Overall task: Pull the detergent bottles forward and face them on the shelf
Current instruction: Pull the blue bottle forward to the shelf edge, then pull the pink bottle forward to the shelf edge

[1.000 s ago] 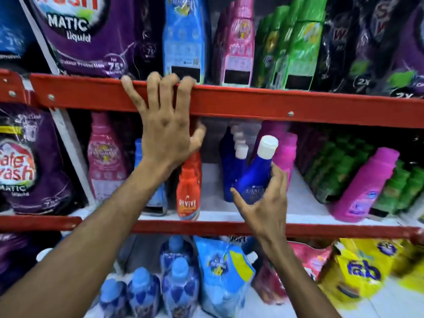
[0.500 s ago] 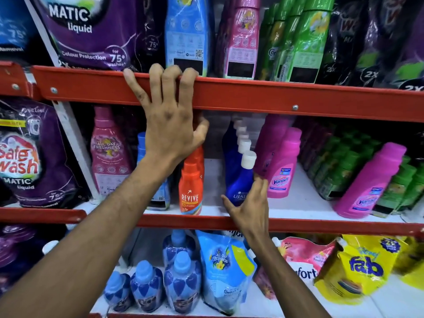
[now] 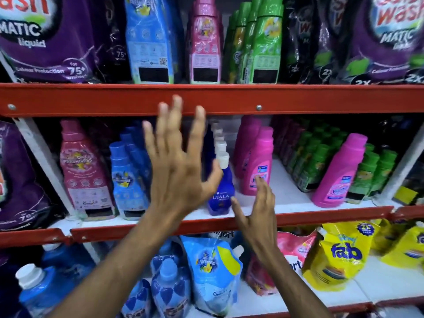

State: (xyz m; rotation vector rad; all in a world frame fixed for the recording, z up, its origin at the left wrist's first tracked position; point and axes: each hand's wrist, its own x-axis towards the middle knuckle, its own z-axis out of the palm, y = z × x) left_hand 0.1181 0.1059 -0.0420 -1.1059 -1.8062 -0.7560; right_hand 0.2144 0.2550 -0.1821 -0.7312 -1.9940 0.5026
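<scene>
On the middle shelf point(image 3: 286, 200) a dark blue Ujala bottle point(image 3: 221, 191) with a white cap stands upright near the front edge, with a row of like bottles behind it. My left hand point(image 3: 179, 166) hangs open in front of the shelf, fingers spread, just left of that bottle and holding nothing. Lower down, my right hand point(image 3: 257, 212) is open too, right beside the bottle's base, apart from it. A pink Vanish bottle point(image 3: 259, 164) stands upright to the right. Whatever stands behind my left hand is hidden.
The red upper shelf rail point(image 3: 298, 99) runs just above my left hand's fingertips. Light blue bottles point(image 3: 126, 180) and a pink bottle point(image 3: 85, 171) stand at the left, green bottles point(image 3: 312, 164) and a leaning pink bottle point(image 3: 339, 173) at the right. Pouches fill the shelf below.
My left hand has let go of the upper rail and dropped in front of the shelf, fingers spread. My right hand has released the blue Ujala bottle, which now stands upright at the front.
</scene>
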